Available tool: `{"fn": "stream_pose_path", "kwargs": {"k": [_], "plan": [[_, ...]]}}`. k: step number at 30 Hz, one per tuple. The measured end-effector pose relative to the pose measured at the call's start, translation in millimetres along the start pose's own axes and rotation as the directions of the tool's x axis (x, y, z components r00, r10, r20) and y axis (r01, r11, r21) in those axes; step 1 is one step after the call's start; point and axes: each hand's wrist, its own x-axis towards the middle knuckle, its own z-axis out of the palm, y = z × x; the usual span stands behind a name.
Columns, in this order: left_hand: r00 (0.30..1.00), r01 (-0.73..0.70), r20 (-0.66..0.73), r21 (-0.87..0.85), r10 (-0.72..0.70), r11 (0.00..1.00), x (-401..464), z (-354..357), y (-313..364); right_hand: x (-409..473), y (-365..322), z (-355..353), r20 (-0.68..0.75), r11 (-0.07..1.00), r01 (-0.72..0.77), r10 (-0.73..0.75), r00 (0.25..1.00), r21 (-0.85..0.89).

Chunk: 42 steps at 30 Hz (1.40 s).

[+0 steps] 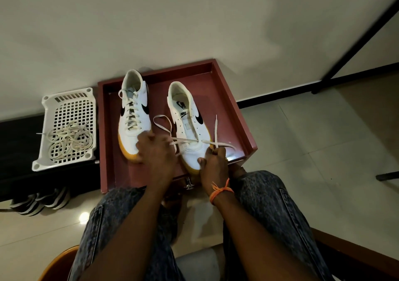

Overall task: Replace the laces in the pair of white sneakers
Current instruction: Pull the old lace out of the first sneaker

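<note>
I see both white sneakers standing in the red-brown drawer (228,99), toes toward me. The laced sneaker (133,112) sits at the drawer's left side, its cream lace already crossed up the eyelets. The unlaced sneaker (190,125) sits right of it, near the drawer's middle, with only the lowest eyelets threaded.

The new lace (185,140) runs across that shoe's toe end. One length loops up and left between the two shoes; the other rises past the shoe's right side toward the drawer's right wall.

My left hand (155,151) lies over the gap between the two toes, fingers curled round the left length of the lace. My right hand (216,162) is at the unlaced shoe's right toe edge, pinching the right length between thumb and fingertips. An orange thread band (220,191) circles that wrist.

Left of the drawer, just beside it, a white perforated basket (64,99) holds a tangle of old laces (69,140). Near the drawer's front edge are my knees in dark speckled jeans (269,205).
</note>
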Motion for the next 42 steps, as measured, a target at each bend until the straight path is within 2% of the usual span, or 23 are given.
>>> {"fn": "stream_pose_path", "kwargs": {"k": [2,3,4,6,8,10,12,15,19,22,24,26,27,28,30,33,35,37,39,42], "plan": [[0.961,0.259,-0.104,0.002,-0.258,0.966,10.3,-13.8,-5.4,-0.4,0.0,-0.6,0.003,1.0,-0.018,0.018,1.0,0.019],[0.934,0.34,-0.124,0.016,-0.336,0.94,16.0,-19.8,-7.1,-0.5,0.1,-0.8,0.003,0.999,-0.025,0.025,1.0,0.024],[0.928,0.36,-0.126,0.062,-0.35,0.931,19.5,-23.3,-8.8,-1.2,0.4,-0.9,0.005,0.999,-0.025,0.025,1.0,0.029],[0.977,0.211,-0.075,0.174,-0.201,0.962,14.5,-27.1,-10.9,-0.9,0.5,-1.7,0.005,0.997,-0.033,0.033,0.999,0.069],[0.999,-0.047,0.031,0.211,0.042,0.976,1.5,-22.8,-8.9,-0.1,0.5,-1.9,0.02,0.997,-0.041,0.04,0.999,0.059],[0.956,-0.288,0.112,0.203,0.27,0.936,-6.2,-10.1,0.9,-0.1,0.7,-0.6,0.019,1.0,-0.029,0.029,0.999,0.004],[0.892,-0.448,0.182,0.222,0.415,0.866,-7.3,4.2,12.9,-0.8,0.8,0.8,0.004,1.0,-0.029,0.029,1.0,0.005],[0.828,-0.548,0.284,0.229,0.483,0.804,-7.1,21.6,17.9,-2.3,3.4,1.9,-0.017,1.0,-0.014,0.014,1.0,0.012],[0.872,-0.412,0.329,0.097,0.362,0.906,4.6,21.4,24.8,0.6,4.3,3.1,0.001,1.0,-0.006,0.006,1.0,0.004],[0.936,-0.284,0.24,0.083,0.257,0.955,10.5,2.4,13.4,1.7,4.1,1.3,0.026,1.0,-0.016,0.017,1.0,-0.014],[0.988,-0.096,0.133,0.102,0.083,0.99,11.7,-16.2,-3.9,2.4,3.4,-2.0,0.042,1.0,-0.025,0.024,0.999,0.013],[0.98,0.176,0.063,0.171,-0.189,0.97,16.7,-30.6,-14.0,2.8,2.3,-5.2,0.048,0.999,-0.034,0.033,0.998,0.027],[0.964,0.24,0.053,0.232,-0.259,0.943,18.4,-34.1,-15.4,2.3,2.1,-5.7,0.049,0.999,-0.037,0.035,0.998,0.028],[0.965,0.228,0.062,0.285,-0.255,0.931,18.9,-33.3,-17.4,1.5,2.0,-5.9,0.048,0.999,-0.04,0.038,0.998,0.03],[0.988,0.079,0.106,0.268,-0.11,0.96,14.1,-29.7,-16.3,0.2,1.7,-6.2,0.049,0.999,-0.042,0.041,0.998,0.032],[0.966,-0.189,0.183,0.032,0.18,0.981,0.3,-21.1,-5.5,0.9,2.4,-5.3,0.05,0.999,-0.041,0.04,0.998,0.012],[0.911,-0.351,0.221,-0.024,0.347,0.936,-4.7,-11.6,9.3,1.4,1.4,-4.2,0.045,0.999,-0.041,0.041,0.998,0.001],[0.813,-0.502,0.314,-0.047,0.489,0.864,-7.1,1.9,23.0,1.2,0.0,-3.7,0.032,0.999,-0.046,0.046,0.998,0.007],[0.746,-0.557,0.42,-0.03,0.516,0.83,-6.8,13.8,30.3,0.0,-0.3,-3.7,0.013,0.999,-0.044,0.044,0.999,0.023],[0.748,-0.533,0.471,0.006,0.468,0.846,-1.8,22.4,37.8,-0.5,0.2,-1.9,0.01,0.998,-0.051,0.051,0.999,0.045]]}}
